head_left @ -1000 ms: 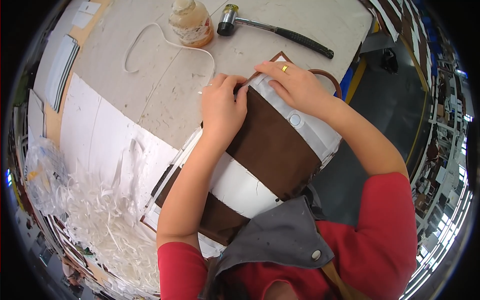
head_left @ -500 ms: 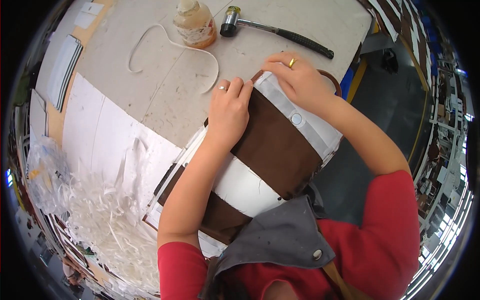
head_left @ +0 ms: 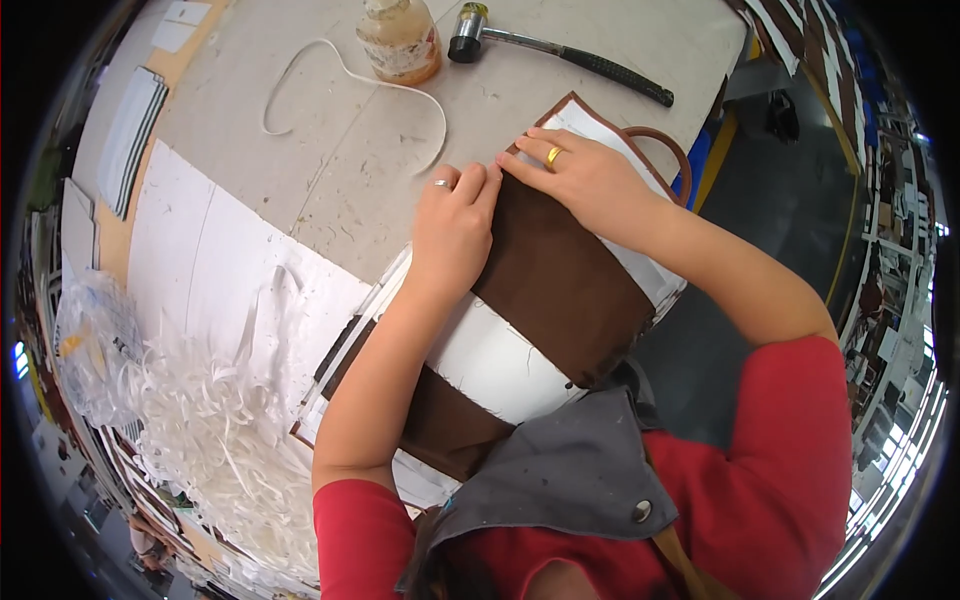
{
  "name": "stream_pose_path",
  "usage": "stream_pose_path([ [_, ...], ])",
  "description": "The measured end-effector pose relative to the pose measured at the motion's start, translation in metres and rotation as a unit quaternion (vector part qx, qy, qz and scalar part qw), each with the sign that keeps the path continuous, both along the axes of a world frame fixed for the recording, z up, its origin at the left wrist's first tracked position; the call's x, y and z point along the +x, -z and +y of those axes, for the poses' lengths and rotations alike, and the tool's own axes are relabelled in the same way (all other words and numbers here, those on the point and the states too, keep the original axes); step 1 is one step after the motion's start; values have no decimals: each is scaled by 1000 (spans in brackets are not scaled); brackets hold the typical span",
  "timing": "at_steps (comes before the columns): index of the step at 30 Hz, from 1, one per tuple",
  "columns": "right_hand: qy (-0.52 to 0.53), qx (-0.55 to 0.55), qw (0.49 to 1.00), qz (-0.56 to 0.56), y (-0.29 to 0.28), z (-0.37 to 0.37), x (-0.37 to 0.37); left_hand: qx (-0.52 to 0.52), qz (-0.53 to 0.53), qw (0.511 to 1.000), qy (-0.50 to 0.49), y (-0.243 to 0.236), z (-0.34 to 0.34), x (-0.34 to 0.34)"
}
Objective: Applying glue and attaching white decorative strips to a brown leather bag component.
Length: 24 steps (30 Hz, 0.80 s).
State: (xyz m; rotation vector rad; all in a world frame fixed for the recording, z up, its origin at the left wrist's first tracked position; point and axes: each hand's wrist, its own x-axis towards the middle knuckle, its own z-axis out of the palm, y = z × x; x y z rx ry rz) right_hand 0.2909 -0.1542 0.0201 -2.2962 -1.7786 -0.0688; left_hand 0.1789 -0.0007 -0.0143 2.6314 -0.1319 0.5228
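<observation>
A brown and white striped bag (head_left: 560, 275) lies tilted across the table's near edge, against my apron. Its far edge has a brown trim, and a brown loop handle (head_left: 662, 150) sticks out at the far right. My left hand (head_left: 455, 225) is closed over that far edge, fingertips bent onto the rim. Just to its right, my right hand (head_left: 600, 185) pinches the same edge, its fingertips almost meeting the left ones. A white corner with brown trim rises beyond my right hand. What lies beneath the fingertips is hidden.
Beyond the bag are a mallet (head_left: 565, 58), a cloudy bottle (head_left: 400, 45) with amber residue and a loose white cord (head_left: 350, 75). A heap of white strips (head_left: 215, 430) and a clear plastic bag (head_left: 95, 340) are at left. Dark floor (head_left: 760, 270) shows at right.
My right hand has come down and nearer my left, onto the rim. The white corner now shows beyond it, and the pale band's round disc is out of sight. My left hand has barely moved.
</observation>
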Motion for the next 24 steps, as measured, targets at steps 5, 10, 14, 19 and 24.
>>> stream_pose_path([
  [5,2,-60,996,-65,-6,-2,14,37,-1,999,-14,-2,-4,-1],
  [10,37,42,980,191,-1,7,-7,14,1,1000,-23,-2,2,-5],
  [14,48,46,985,162,5,-1,-6,-218,70,970,-81,-6,11,-25],
  [19,40,2,993,115,-2,2,-9,-103,17,993,-47,-4,14,-32],
  [24,8,-35,999,-24,-3,6,-21,22,16,999,-42,-3,10,-33],
])
